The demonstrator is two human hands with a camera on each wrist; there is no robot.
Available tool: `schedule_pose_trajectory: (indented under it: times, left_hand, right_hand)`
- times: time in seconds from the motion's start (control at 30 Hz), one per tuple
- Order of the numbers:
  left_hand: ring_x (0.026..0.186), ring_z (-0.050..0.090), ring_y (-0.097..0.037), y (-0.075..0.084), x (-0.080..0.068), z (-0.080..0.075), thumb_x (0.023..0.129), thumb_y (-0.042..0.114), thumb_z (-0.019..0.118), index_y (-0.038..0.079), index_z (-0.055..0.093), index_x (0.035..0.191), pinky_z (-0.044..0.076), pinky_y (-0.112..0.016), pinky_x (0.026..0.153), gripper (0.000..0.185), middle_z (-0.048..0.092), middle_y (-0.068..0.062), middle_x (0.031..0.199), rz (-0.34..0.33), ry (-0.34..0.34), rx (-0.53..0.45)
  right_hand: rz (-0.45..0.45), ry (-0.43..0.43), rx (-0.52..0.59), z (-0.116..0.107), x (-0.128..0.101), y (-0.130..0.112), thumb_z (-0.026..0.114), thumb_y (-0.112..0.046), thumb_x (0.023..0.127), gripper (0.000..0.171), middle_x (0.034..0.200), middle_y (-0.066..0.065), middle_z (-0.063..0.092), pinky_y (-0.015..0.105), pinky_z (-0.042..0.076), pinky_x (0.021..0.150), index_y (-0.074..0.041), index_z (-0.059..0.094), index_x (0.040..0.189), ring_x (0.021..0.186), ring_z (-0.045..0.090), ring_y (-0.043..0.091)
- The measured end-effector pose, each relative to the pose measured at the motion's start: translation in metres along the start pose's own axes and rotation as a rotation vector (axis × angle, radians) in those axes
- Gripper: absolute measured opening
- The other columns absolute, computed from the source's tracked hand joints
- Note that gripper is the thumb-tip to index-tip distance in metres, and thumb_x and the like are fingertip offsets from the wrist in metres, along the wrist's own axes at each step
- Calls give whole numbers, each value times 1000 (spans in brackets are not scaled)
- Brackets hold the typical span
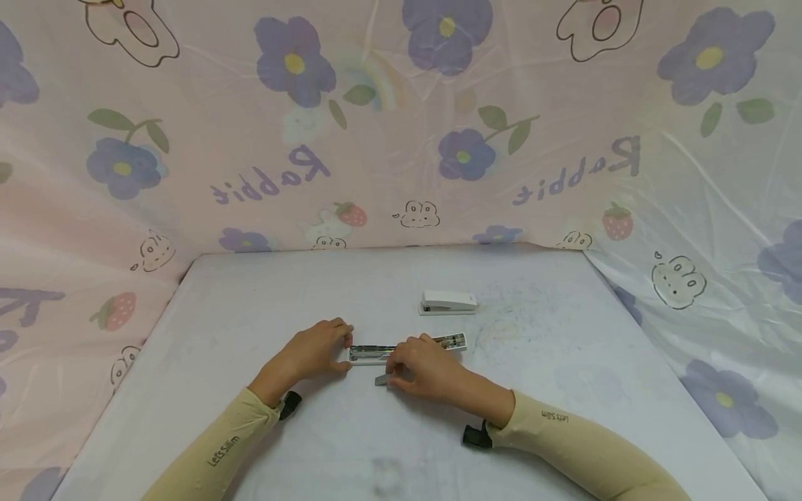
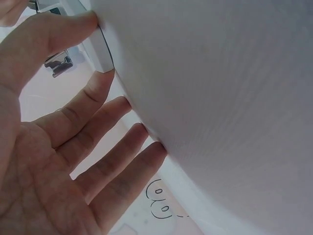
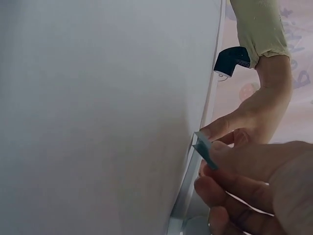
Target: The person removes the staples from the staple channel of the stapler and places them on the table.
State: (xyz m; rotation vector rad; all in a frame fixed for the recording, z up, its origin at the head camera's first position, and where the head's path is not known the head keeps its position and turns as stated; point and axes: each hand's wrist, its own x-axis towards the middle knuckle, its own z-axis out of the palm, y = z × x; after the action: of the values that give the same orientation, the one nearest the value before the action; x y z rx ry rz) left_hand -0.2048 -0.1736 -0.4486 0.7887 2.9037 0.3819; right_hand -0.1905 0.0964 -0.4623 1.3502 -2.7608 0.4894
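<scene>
Opened stapler (image 1: 401, 348) lies mid-table (image 1: 250, 431), its left end steadied by the left hand (image 1: 313, 355) with fingers nearly straight, while the right hand (image 1: 420, 369) pinches a strip of staples (image 3: 205, 149) just beside it, a closed stapler (image 1: 447, 303) behind.

The right hand (image 3: 254, 191) fills the lower right corner, fingers curled, pinching a small flat grey-blue strip (image 3: 205, 149) at its near end. The strip lies against the white table surface (image 3: 98, 117), which fills the left of the view. Beyond, the left hand (image 3: 244, 122) touches the same edge, with a beige sleeve (image 3: 257, 27) and a black wrist device (image 3: 232, 61) above it.
</scene>
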Motion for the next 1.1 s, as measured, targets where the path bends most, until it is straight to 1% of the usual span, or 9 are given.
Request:
schedule_pose_trajectory:
  times: [0.17, 0.33, 0.43, 0.53, 0.8, 0.87, 1.0, 1.1]
  left_hand:
    - [114, 67, -32, -1, 0, 1, 84, 24, 93, 16, 67, 99, 60, -47, 86, 31, 69, -7, 122, 3, 8, 3]
    - [109, 67, -29, -2, 0, 2, 83, 24, 93, 17, 66, 98, 59, -44, 81, 32, 68, -3, 116, 8, 20, 6]
    - [109, 67, -29, -3, 1, 3, 83, 24, 93, 17, 66, 99, 59, -44, 81, 32, 67, -3, 117, 8, 21, 5]
    - [109, 67, -28, -2, 1, 3, 83, 24, 93, 16, 66, 99, 59, -44, 81, 32, 67, -3, 118, 3, 13, 4]
    - [113, 66, -31, 1, -1, 1, 87, 25, 91, 14, 65, 102, 59, -46, 79, 33, 65, -9, 125, -13, -32, 22]
    - [115, 65, -31, 0, 0, 1, 87, 26, 91, 14, 65, 104, 59, -47, 82, 33, 65, -9, 128, -18, -50, 12]
    - [126, 63, -33, -2, 2, -4, 90, 28, 89, 16, 66, 107, 58, -49, 91, 31, 62, -12, 139, -32, -115, -52]
    - [134, 60, -34, -3, 3, -11, 93, 32, 86, 17, 68, 109, 55, -52, 101, 29, 60, -13, 147, -46, -162, -121]
  right_hand:
    - [21, -3, -43, 0, -1, -2, 86, -29, 93, 11, 95, -12, 72, 30, 46, 82, -22, 79, 99, 89, 59, 7]
    - [25, 4, -51, 1, -2, -2, 88, -29, 92, 13, 91, -12, 71, 30, 45, 81, -22, 80, 99, 88, 57, 7]
    - [30, -4, -60, 2, -2, -2, 88, -30, 92, 13, 90, -13, 70, 29, 45, 81, -22, 80, 99, 87, 56, 7]
    - [29, -18, -77, 2, -1, -2, 87, -30, 92, 13, 88, -13, 69, 29, 44, 80, -22, 81, 99, 86, 54, 7]
    - [11, -51, -158, 0, -1, -5, 87, -31, 92, 13, 91, -12, 71, 31, 45, 83, -23, 80, 99, 89, 55, 10]
    - [10, -55, -167, 0, -2, -6, 87, -31, 92, 13, 93, -12, 71, 31, 45, 82, -23, 80, 99, 89, 55, 10]
    - [11, -67, -191, 0, -2, -6, 86, -31, 93, 12, 94, -12, 72, 29, 43, 80, -24, 78, 98, 90, 56, 10]
    - [14, -66, -161, -3, -3, -7, 86, -30, 93, 12, 93, -11, 71, 30, 45, 81, -23, 79, 99, 89, 56, 10]
